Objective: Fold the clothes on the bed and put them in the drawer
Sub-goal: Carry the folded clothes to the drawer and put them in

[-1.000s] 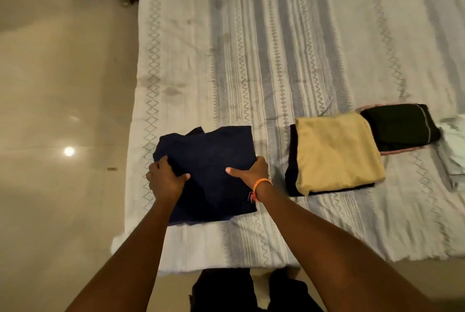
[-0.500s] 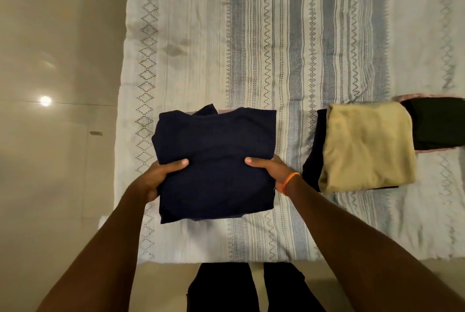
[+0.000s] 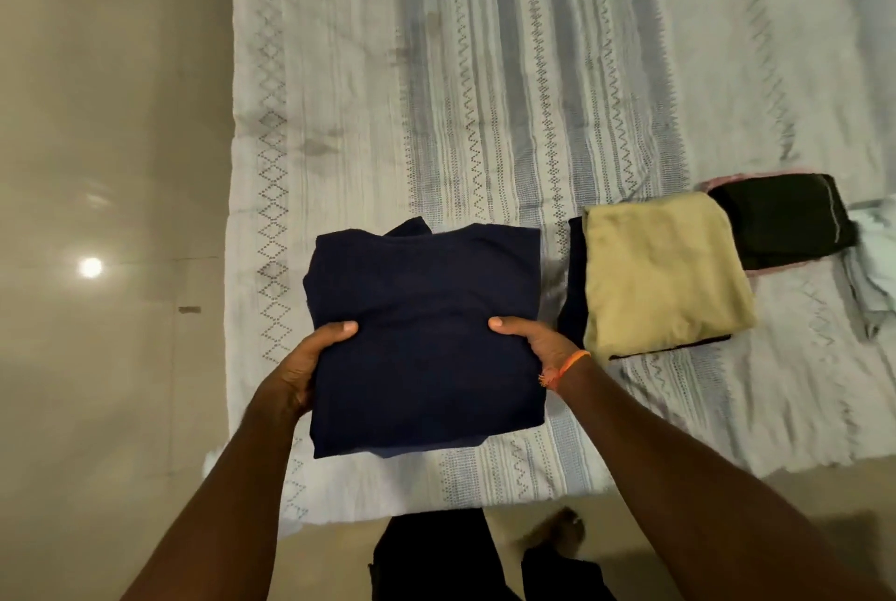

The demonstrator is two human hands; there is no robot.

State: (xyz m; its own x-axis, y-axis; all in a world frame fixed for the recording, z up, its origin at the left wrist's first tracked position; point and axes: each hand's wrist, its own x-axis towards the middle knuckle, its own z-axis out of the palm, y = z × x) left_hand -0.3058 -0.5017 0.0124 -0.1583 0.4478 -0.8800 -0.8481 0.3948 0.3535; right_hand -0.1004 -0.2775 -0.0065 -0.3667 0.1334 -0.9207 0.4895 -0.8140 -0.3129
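A folded navy garment is held above the near edge of the bed. My left hand grips its left side, thumb on top and fingers underneath. My right hand, with an orange band at the wrist, grips its right side the same way. To the right on the bed lies a folded tan garment on top of a dark one. Beyond it sits a folded black garment over a pink piece. No drawer is in view.
A pale crumpled cloth lies at the right edge of the bed. Shiny tiled floor runs along the left side. My legs and a foot stand at the foot of the bed.
Both hands have lifted the navy garment off the bedsheet and drawn it toward me. Their grip moved from on top of it to its two sides.
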